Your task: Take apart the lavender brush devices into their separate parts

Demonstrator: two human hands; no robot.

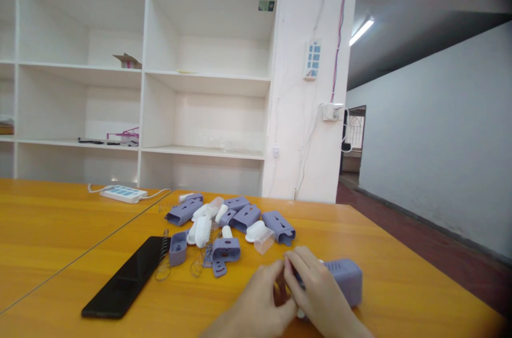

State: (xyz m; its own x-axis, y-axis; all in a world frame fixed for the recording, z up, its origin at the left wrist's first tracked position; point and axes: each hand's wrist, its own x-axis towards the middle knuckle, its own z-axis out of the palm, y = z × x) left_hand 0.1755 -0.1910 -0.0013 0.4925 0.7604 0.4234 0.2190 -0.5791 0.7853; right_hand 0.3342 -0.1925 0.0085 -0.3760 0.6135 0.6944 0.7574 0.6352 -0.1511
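Lavender casing (352,280) lies on the orange table (400,279) at my right hand's three o'clock, its holed face upward, its left end hidden by that hand. My right hand (314,284) comes in from five o'clock, knuckles up, fingers bent toward ten. My left hand (260,295) comes in from seven, index finger bent, thumb pointing toward three, a gap inside the curl. Our fingertips meet; I cannot tell what, if anything, either hand clamps. Toward eleven from my hands sit purple shells (246,219) and white pieces (203,231); at nine lies a black phone (126,279), a spring (164,244) by its edge.
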